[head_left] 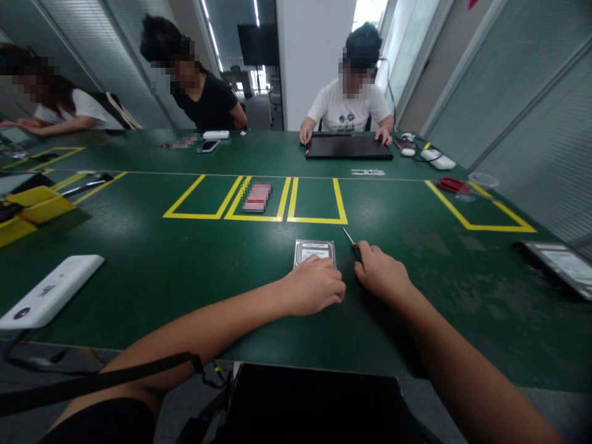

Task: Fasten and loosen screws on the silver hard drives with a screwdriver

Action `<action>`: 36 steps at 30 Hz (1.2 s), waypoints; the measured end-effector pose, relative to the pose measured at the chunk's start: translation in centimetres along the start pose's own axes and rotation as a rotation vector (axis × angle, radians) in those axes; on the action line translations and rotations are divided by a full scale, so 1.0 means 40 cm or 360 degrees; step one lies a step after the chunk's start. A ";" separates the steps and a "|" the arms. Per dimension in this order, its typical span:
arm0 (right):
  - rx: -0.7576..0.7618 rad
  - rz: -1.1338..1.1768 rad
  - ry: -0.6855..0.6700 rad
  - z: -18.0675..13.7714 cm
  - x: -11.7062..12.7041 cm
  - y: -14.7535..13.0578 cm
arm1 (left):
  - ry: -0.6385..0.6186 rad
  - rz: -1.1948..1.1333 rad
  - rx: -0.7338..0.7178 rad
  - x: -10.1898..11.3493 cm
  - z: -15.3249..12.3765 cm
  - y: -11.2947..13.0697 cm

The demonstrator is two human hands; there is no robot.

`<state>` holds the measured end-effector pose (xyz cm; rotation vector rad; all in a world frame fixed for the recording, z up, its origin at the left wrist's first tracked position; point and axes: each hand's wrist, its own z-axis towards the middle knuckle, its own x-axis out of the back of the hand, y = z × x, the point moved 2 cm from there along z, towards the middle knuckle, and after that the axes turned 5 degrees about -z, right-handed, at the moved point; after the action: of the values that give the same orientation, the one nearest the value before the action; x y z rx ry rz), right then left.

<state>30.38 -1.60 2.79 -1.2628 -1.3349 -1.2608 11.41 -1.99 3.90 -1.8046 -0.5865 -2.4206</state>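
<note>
A silver hard drive (315,249) with a white label lies flat on the green table in front of me. My left hand (317,285) rests over its near edge with curled fingers, hiding that part of the drive. Just to the right, my right hand (382,269) is closed around the dark handle of a screwdriver (349,237). Its thin metal shaft points up and to the left, and the tip is apart from the drive.
Yellow tape outlines (317,220) mark the table, one with a pink item (258,197). A white power bank (53,290) lies left, near yellow bins (44,205). Red-handled pliers (452,185) and another drive-like device (562,265) are right. Opposite, a person handles a black panel (349,147).
</note>
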 end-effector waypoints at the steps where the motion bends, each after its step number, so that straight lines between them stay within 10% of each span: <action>1: 0.0003 0.0000 0.0002 0.000 -0.001 0.000 | -0.0005 -0.0007 0.0012 0.000 0.002 0.000; 36: 0.0010 0.0025 -0.0011 0.001 0.000 0.002 | -0.0060 0.0084 -0.0077 0.012 0.004 -0.010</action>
<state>30.46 -1.55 2.79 -1.2717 -1.3303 -1.2413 11.30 -1.47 4.27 -1.8630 -0.4807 -2.3919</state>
